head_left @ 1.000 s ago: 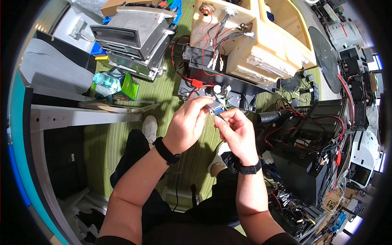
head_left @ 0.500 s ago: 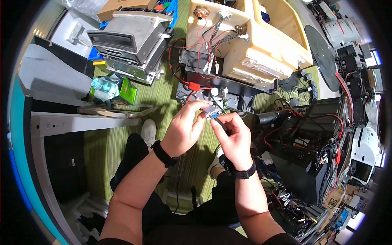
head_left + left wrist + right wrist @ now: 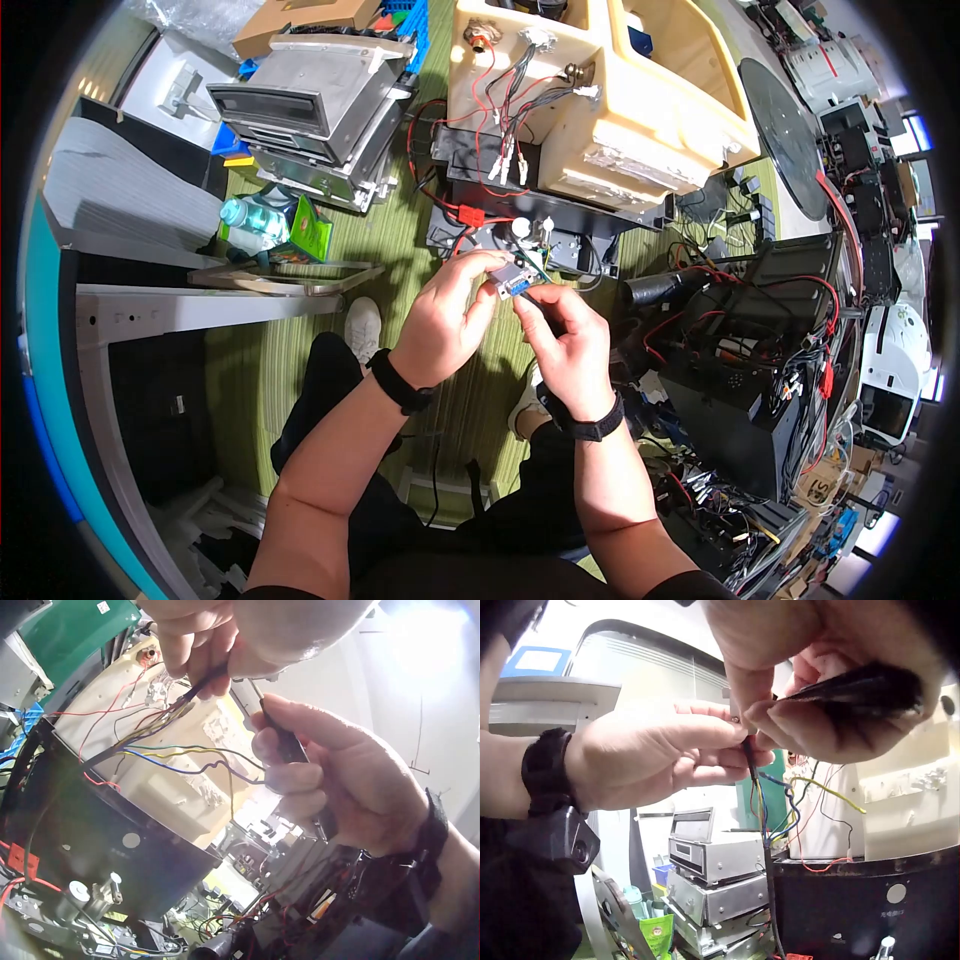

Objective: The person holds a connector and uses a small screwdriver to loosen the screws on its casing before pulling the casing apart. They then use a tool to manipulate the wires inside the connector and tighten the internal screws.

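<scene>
My left hand point(image 3: 440, 320) pinches a grey connector with a blue pin face point(image 3: 516, 285), a D-sub type like a VGA plug. From it runs a dark cable point(image 3: 750, 754) that splits into loose yellow, blue and green wires point(image 3: 187, 754). My right hand point(image 3: 575, 345) grips a screwdriver, its black handle point(image 3: 291, 746) lying under curled fingers and its thin metal shaft reaching toward the connector. In the right wrist view the screwdriver's tip is hidden behind my fingers at the connector.
Ahead stands a cream plastic housing point(image 3: 640, 140) with hanging wires on a black base. Stacked metal units point(image 3: 310, 110) and a green bag point(image 3: 312, 232) are at the left. Black equipment with tangled cables point(image 3: 740, 400) stands at the right. A grey metal frame point(image 3: 210, 300) runs along the left.
Both hands have shifted slightly left and down in the head view, keeping the connector between them. The connector has turned a little, showing more of its blue face.
</scene>
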A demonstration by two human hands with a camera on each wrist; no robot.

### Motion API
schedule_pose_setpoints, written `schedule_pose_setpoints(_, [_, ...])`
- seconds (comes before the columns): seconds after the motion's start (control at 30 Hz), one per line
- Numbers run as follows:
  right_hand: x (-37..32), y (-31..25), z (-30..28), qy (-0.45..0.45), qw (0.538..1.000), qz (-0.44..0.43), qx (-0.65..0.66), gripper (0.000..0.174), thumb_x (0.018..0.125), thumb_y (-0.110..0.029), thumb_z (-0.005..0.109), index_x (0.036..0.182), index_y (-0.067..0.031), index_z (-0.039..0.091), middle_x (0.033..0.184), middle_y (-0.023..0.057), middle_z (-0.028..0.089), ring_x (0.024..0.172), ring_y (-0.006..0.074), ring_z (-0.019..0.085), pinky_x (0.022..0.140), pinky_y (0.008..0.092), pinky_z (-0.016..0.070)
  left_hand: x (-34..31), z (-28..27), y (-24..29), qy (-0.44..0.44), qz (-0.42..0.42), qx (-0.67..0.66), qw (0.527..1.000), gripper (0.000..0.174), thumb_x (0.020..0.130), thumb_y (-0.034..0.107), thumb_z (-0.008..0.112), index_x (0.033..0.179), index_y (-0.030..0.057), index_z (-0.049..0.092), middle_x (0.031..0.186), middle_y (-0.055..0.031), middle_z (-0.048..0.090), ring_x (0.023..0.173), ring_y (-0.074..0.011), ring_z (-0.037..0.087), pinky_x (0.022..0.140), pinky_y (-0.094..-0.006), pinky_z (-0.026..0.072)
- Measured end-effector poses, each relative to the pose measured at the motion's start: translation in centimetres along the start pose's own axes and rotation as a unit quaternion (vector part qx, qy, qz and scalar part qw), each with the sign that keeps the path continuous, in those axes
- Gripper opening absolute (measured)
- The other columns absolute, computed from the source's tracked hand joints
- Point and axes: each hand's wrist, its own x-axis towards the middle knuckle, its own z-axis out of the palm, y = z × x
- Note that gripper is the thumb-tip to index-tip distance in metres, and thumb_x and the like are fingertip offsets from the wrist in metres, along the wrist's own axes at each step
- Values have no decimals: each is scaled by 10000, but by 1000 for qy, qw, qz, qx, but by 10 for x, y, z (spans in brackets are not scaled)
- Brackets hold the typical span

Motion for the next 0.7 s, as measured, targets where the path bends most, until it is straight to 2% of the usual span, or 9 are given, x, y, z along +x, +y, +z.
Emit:
schedule_pose_setpoints(0.03, [0, 0, 0, 0, 1000, 0, 0, 129, 877, -115, 681, 930, -5, 640, 750, 68, 636, 618, 118, 566, 581, 254, 460, 0, 0, 0, -2, 5, 2, 1000, 291, 844, -85, 565, 1125, -26, 520, 1095, -180, 643, 1057, -294, 637, 926, -359, 497])
schedule_pose_setpoints(0.1, [-1, 2, 1, -17, 1000, -8, 11, 146, 943, -128, 602, 892, 6, 633, 730, 16, 630, 595, 49, 545, 543, 207, 448, -1, 2, -2, -4, 10, 3, 1000, 286, 847, -86, 562, 1123, -27, 518, 1100, -182, 640, 1058, -291, 636, 925, -356, 497])
schedule_pose_setpoints(0.23, [-3, 1, 5, -20, 999, 18, 19, 173, 976, -141, 544, 911, -8, 633, 703, 2, 598, 552, 44, 506, 505, 206, 419, -5, 6, -5, 8, -9, -49, 999, 308, 833, -65, 574, 1130, 6, 532, 1105, -152, 623, 1032, -314, 611, 897, -376, 490])
schedule_pose_setpoints(0.27, [-4, -1, 5, -20, 999, 18, 19, 173, 976, -141, 544, 911, -8, 633, 703, 2, 598, 552, 44, 506, 505, 206, 419, -6, 6, -5, 7, -13, -47, 999, 309, 833, -65, 574, 1131, 6, 531, 1107, -152, 623, 1035, -315, 609, 901, -377, 488])
schedule_pose_setpoints(0.33, [-4, -6, 4, -42, 991, 113, 61, 137, 967, -117, 545, 961, -4, 624, 704, 44, 575, 593, 114, 540, 561, 262, 444, -5, 5, -5, 6, -9, -41, 999, 309, 832, -65, 573, 1130, 5, 530, 1108, -152, 623, 1034, -317, 609, 902, -377, 488])
schedule_pose_setpoints(0.37, [-4, -5, 4, -42, 991, 113, 61, 137, 967, -117, 545, 961, -4, 624, 704, 44, 575, 593, 114, 540, 561, 262, 444, -5, 5, -4, 5, -4, -36, 999, 309, 831, -66, 572, 1130, 4, 529, 1109, -152, 624, 1033, -318, 609, 903, -377, 487])
schedule_pose_setpoints(0.47, [-3, -4, 7, -22, 996, 81, 44, 124, 936, -126, 604, 984, -12, 592, 710, 27, 548, 604, 86, 522, 555, 248, 434, -6, 6, -5, 8, -23, -52, 998, 311, 830, -67, 567, 1130, 3, 525, 1110, -153, 624, 1030, -321, 610, 904, -377, 487])
schedule_pose_setpoints(0.57, [-1, -3, 10, 30, 999, 7, 36, 334, 816, -108, 751, 1001, -22, 486, 757, 21, 552, 644, 58, 528, 576, 218, 447, -8, 4, -6, -17, -44, -77, 996, 314, 864, -118, 517, 1165, -38, 480, 1166, -193, 605, 1130, -261, 596, 984, -353, 461])
schedule_pose_setpoints(0.7, [-2, 8, 10, 26, 998, -2, 55, 310, 816, -74, 746, 977, -21, 486, 754, 27, 577, 623, 59, 540, 566, 220, 451, -8, 3, -9, -16, -54, -54, 997, 325, 861, -130, 507, 1171, -39, 473, 1181, -195, 594, 1149, -261, 583, 1008, -358, 445])
